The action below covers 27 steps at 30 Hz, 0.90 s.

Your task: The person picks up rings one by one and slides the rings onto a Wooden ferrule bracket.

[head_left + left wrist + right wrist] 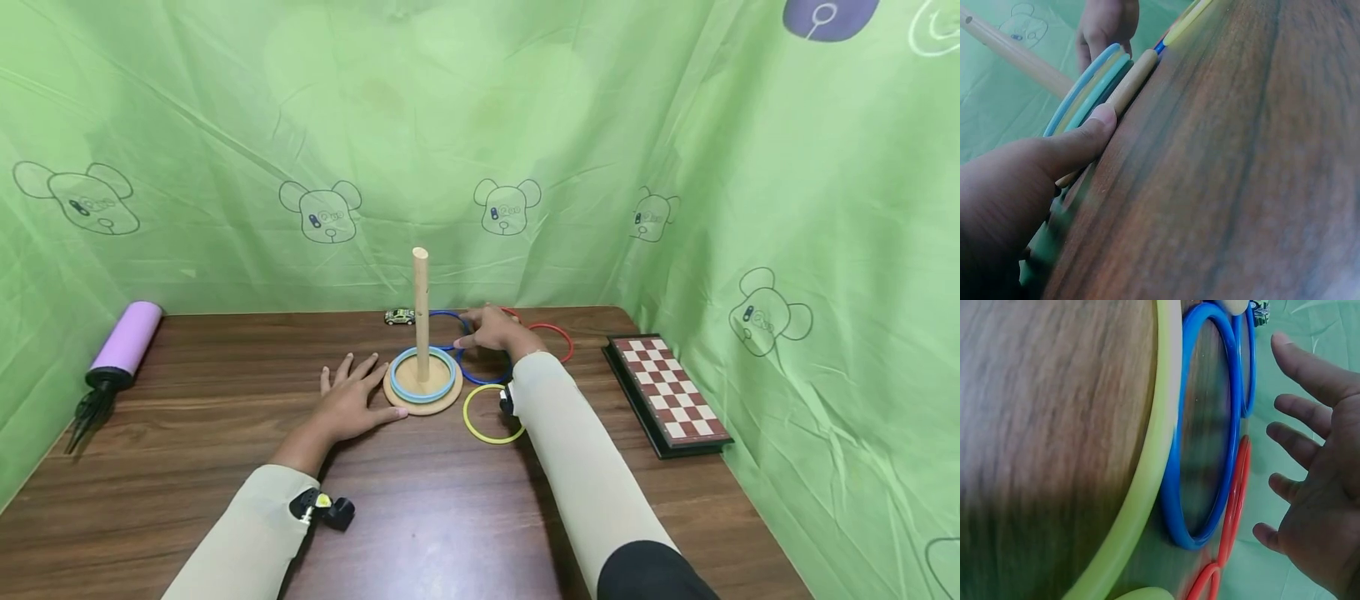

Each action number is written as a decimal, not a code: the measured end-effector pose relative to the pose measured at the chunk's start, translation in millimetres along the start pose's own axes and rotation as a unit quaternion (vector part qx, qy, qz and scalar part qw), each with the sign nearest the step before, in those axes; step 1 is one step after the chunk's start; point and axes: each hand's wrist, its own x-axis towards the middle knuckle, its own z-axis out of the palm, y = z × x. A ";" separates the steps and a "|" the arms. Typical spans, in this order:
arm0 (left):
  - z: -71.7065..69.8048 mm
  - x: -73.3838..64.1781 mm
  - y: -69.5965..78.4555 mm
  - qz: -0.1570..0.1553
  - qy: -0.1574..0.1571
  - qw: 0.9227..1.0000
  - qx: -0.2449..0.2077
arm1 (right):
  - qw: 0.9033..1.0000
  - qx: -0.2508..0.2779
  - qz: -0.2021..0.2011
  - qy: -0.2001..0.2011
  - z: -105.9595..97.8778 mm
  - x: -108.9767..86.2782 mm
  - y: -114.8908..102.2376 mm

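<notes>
A wooden ring-toss stand has an upright peg (422,308) on a round base (423,408). Around the peg lie stacked rings, a light blue ring (401,394) on top; the left wrist view shows pale yellow and teal ones below. My left hand (348,408) touches the base's left side, fingers spread, thumb (1104,119) against its edge. Over the loose rings right of the stand hovers my right hand (491,329), its fingers spread apart and holding nothing in the right wrist view. Near it are a blue ring (1232,425), red rings (1235,500) and a yellow ring (1147,494).
Behind the stand sits a small toy car (399,317). A purple hand pump (129,337) lies at the table's left edge, and a checkered board (667,392) at the right. Green printed cloth (420,125) encloses the wooden table (420,517) on the back and sides.
</notes>
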 end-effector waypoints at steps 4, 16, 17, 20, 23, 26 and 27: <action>0.4 0.0 -0.3 -0.001 -0.001 1.000 0.000 | 1.000 -0.010 -0.004 -0.005 2.2 2.4 -0.7; 0.9 1.1 -3.0 0.001 0.005 1.000 -0.002 | 0.999 -0.033 -0.002 -0.004 12.9 8.0 -3.2; 0.9 1.1 -2.8 0.002 0.005 1.000 -0.004 | 0.999 -0.037 0.001 -0.003 13.0 8.2 -3.9; 1.6 1.0 -2.7 0.001 0.004 1.000 -0.004 | 0.999 -0.041 0.006 -0.005 13.0 8.3 -5.4; 2.1 1.2 -3.0 -0.001 0.000 1.000 -0.003 | 0.999 -0.043 0.007 -0.007 13.9 9.0 -4.9; 1.5 0.7 -2.6 0.000 0.001 1.000 -0.004 | 0.999 -0.050 0.008 -0.007 15.6 10.6 -3.5; 1.1 0.8 -2.2 0.000 0.002 1.000 -0.005 | 0.999 -0.052 0.008 -0.005 16.3 11.4 -3.0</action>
